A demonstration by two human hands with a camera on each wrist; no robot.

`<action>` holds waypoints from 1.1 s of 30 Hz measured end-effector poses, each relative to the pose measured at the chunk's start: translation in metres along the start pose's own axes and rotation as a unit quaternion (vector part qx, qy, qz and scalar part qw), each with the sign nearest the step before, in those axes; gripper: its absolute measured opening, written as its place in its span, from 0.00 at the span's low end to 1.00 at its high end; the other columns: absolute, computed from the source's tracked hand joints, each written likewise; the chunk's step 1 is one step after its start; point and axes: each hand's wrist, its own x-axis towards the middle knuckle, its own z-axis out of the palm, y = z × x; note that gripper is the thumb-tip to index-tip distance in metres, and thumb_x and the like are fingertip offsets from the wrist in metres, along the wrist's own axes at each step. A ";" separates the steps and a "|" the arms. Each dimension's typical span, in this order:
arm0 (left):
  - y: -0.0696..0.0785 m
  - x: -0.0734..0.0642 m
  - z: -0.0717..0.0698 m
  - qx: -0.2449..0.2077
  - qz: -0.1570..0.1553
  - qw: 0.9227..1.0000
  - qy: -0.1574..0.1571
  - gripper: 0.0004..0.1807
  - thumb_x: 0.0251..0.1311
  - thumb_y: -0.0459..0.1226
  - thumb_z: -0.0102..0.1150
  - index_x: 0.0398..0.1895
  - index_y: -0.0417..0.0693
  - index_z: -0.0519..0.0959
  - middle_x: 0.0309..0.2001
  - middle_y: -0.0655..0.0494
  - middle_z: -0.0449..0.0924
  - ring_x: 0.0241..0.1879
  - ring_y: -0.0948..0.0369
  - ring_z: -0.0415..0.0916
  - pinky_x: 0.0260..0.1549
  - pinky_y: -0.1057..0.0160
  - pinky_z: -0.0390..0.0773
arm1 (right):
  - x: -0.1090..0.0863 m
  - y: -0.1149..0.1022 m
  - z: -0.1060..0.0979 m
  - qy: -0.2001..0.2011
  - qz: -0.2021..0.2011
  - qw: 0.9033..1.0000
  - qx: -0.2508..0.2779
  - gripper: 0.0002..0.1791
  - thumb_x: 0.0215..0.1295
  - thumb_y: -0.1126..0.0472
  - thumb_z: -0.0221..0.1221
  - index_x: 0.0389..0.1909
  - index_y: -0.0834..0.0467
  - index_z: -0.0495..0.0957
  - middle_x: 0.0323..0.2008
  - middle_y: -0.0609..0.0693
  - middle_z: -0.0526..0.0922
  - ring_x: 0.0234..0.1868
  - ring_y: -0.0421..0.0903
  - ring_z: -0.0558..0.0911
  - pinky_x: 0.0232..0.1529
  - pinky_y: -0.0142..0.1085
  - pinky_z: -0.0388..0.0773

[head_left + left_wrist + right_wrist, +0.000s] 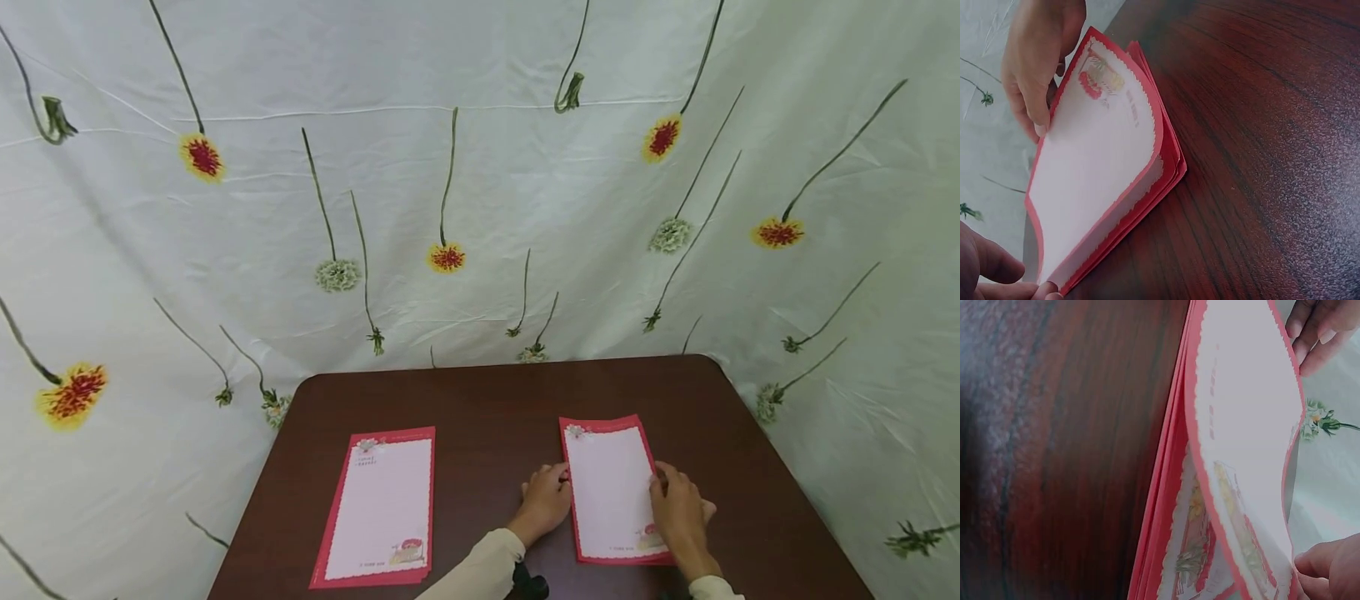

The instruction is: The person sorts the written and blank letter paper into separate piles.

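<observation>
A stack of red-bordered sheets of stationery paper lies on the right part of the table. My left hand pinches the left edge of its top sheet between thumb and fingers. At the opposite edge my right hand holds the same sheet, its thumb and fingertips on the border. Between the hands the top sheet bows up from the sheets below, as both wrist views show. It carries a flower print at one corner and a small picture at another.
A second stack of similar red-bordered sheets lies on the left of the dark brown table, with a few small marks near its top. Behind the table hangs a white cloth printed with flowers.
</observation>
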 end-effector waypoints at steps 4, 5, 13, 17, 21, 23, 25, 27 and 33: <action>0.003 0.000 -0.001 0.003 -0.002 1.000 -0.007 0.23 0.71 0.34 0.48 0.64 0.35 0.80 0.53 0.41 0.82 0.56 0.41 0.76 0.47 0.45 0.66 | 0.001 0.003 0.001 0.009 -0.003 1.000 -0.008 0.22 0.76 0.61 0.55 0.63 0.70 0.77 0.43 0.67 0.83 0.50 0.68 0.82 0.49 0.65 0.59; 0.003 0.000 -0.001 0.006 0.004 1.000 -0.001 0.22 0.71 0.34 0.49 0.63 0.35 0.80 0.52 0.41 0.83 0.55 0.40 0.76 0.45 0.46 0.66 | 0.001 0.004 0.001 0.011 -0.004 1.000 -0.011 0.22 0.75 0.60 0.55 0.62 0.70 0.77 0.44 0.68 0.83 0.50 0.70 0.82 0.49 0.66 0.60; 0.002 -0.001 0.000 0.016 -0.001 1.000 -0.012 0.22 0.70 0.33 0.51 0.64 0.35 0.79 0.55 0.38 0.81 0.55 0.39 0.75 0.44 0.46 0.66 | 0.003 0.007 0.007 -0.003 0.020 0.999 -0.037 0.25 0.73 0.59 0.58 0.63 0.71 0.76 0.55 0.77 0.79 0.56 0.75 0.79 0.50 0.66 0.63; 0.001 -0.002 0.002 0.022 0.012 1.000 -0.002 0.22 0.70 0.34 0.51 0.63 0.34 0.79 0.54 0.38 0.81 0.54 0.40 0.75 0.43 0.48 0.65 | 0.002 0.005 0.008 -0.013 0.037 0.998 -0.040 0.26 0.73 0.58 0.58 0.65 0.71 0.75 0.59 0.77 0.75 0.60 0.75 0.75 0.54 0.68 0.62; 0.000 -0.003 0.003 0.033 0.021 0.999 0.005 0.22 0.70 0.34 0.50 0.63 0.34 0.79 0.54 0.38 0.80 0.54 0.41 0.75 0.43 0.50 0.65 | -0.001 0.006 0.009 -0.023 0.041 0.998 -0.039 0.27 0.73 0.58 0.58 0.66 0.71 0.74 0.60 0.76 0.72 0.62 0.75 0.71 0.56 0.70 0.60; 0.000 -0.003 0.003 0.031 0.021 0.999 0.003 0.22 0.70 0.34 0.51 0.63 0.34 0.80 0.54 0.37 0.80 0.54 0.40 0.75 0.43 0.49 0.65 | -0.001 0.007 0.010 -0.026 0.040 0.998 -0.038 0.27 0.73 0.58 0.58 0.66 0.71 0.74 0.61 0.76 0.71 0.63 0.75 0.71 0.56 0.70 0.61; 0.000 -0.003 0.003 0.028 0.015 1.000 -0.001 0.22 0.70 0.34 0.51 0.63 0.34 0.80 0.54 0.37 0.80 0.55 0.40 0.75 0.44 0.48 0.65 | -0.002 0.009 0.012 -0.026 0.039 0.998 -0.038 0.27 0.73 0.58 0.58 0.67 0.71 0.73 0.61 0.76 0.71 0.63 0.75 0.70 0.56 0.70 0.61; 0.000 -0.003 0.002 0.026 0.008 1.000 -0.007 0.22 0.70 0.34 0.52 0.64 0.34 0.79 0.55 0.38 0.79 0.55 0.40 0.74 0.44 0.47 0.65 | -0.002 0.011 0.014 -0.027 0.040 0.998 -0.038 0.28 0.73 0.58 0.58 0.67 0.70 0.73 0.61 0.76 0.71 0.63 0.75 0.70 0.56 0.69 0.60; 0.000 -0.004 0.002 0.019 0.005 1.000 -0.018 0.23 0.71 0.34 0.51 0.65 0.35 0.78 0.56 0.38 0.78 0.55 0.42 0.73 0.45 0.47 0.64 | 0.000 0.013 0.018 -0.034 0.048 0.997 -0.042 0.28 0.74 0.58 0.57 0.69 0.70 0.71 0.62 0.74 0.70 0.64 0.74 0.69 0.57 0.68 0.60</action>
